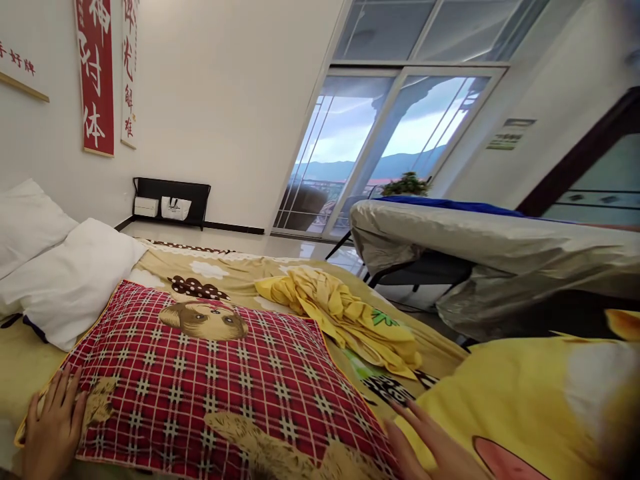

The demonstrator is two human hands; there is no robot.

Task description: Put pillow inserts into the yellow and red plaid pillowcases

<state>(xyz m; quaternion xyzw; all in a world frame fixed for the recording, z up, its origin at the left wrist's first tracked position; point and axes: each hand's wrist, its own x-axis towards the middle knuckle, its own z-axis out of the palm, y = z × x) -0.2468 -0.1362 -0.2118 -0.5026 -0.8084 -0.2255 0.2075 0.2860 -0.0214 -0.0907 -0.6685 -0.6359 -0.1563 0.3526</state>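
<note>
A red plaid cushion [215,387] printed with dogs lies on the bed in front of me. My left hand [53,427] rests flat on its near left corner, fingers spread and holding nothing. At the cushion's near right edge my right hand [430,443] lies flat with fingers stretched out, touching the cushion and a yellow pillow [520,393]. A crumpled yellow cloth [345,313] sits on the bed just behind the cushion.
Two white pillows [65,273] lie at the left on the tan bedsheet [235,273]. A silver-covered ironing board [490,247] stands to the right of the bed. A black rack [173,200] stands by the far wall, beside glass balcony doors [380,147].
</note>
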